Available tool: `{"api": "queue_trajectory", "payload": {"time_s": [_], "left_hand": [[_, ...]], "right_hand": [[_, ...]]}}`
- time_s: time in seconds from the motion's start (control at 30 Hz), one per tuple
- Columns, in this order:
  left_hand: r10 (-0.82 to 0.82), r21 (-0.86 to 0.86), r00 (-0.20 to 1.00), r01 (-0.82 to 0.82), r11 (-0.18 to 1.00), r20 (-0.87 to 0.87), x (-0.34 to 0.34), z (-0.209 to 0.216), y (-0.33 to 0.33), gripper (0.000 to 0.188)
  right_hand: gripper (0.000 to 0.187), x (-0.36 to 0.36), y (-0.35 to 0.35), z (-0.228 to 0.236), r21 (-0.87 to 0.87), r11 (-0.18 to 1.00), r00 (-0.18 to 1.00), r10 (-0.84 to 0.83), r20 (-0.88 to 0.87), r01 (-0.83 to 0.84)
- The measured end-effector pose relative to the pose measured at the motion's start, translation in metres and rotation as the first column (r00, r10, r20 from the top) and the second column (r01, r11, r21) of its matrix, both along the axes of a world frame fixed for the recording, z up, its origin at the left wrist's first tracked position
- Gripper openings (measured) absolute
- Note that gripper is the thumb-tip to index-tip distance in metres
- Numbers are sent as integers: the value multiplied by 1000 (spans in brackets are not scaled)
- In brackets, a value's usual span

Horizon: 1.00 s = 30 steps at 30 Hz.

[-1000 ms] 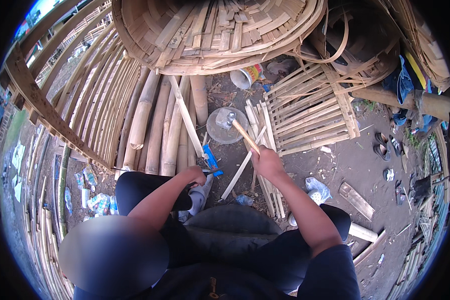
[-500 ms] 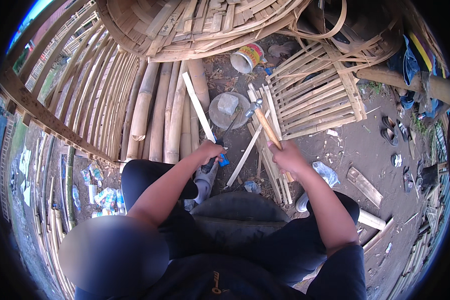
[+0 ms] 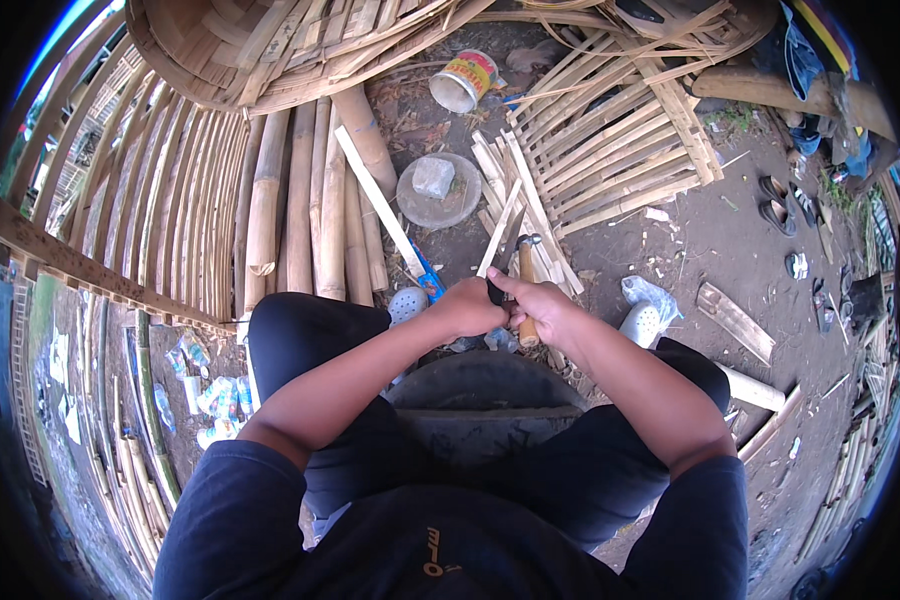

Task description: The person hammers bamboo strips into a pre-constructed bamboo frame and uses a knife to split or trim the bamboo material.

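My left hand point(image 3: 472, 308) is closed around a black-handled tool point(image 3: 495, 292), most of which is hidden by my fingers. My right hand point(image 3: 548, 310) grips a hammer point(image 3: 527, 262) by its wooden handle, with the metal head pointing away from me. Both hands meet in front of my knees, the right thumb reaching across to the black handle. Beyond them a thin bamboo strip point(image 3: 502, 222) slants over the ground, its near end hidden behind the hands. A blue object point(image 3: 429, 281) lies left of the hands, at the near end of a long pale strip point(image 3: 378, 200).
A grey stone point(image 3: 433, 178) rests on a round slab point(image 3: 463, 196). Bamboo poles point(image 3: 300, 200) and a slatted fence point(image 3: 160, 190) stand left. A slatted bamboo panel point(image 3: 620, 140) lies right, below a large woven basket point(image 3: 300, 50). A paint bucket point(image 3: 462, 82) is at the back.
My left hand has moved right with the black-handled tool and now meets my right hand. The hammer has been drawn nearer and turned more upright in view. My view has shifted slightly.
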<state>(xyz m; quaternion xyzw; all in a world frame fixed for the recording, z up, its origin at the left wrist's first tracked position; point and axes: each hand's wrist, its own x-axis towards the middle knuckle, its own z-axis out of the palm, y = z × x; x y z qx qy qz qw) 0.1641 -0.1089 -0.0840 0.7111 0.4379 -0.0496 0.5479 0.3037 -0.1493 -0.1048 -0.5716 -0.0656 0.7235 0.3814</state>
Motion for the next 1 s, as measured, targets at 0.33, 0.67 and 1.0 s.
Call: {"api": "queue_trajectory", "payload": {"time_s": [0.33, 0.67, 1.0], "left_hand": [[-367, 139, 923, 350, 926, 116, 8, 25, 19, 42], [191, -294, 969, -230, 928, -155, -90, -113, 195, 59], [709, -315, 680, -726, 612, -189, -113, -243, 181, 60]], "right_hand": [[15, 29, 5, 20, 27, 998, 994, -53, 94, 50], [21, 29, 12, 34, 0, 1000, 980, -14, 199, 15], [20, 22, 0, 38, -128, 992, 986, 15, 169, 6]]}}
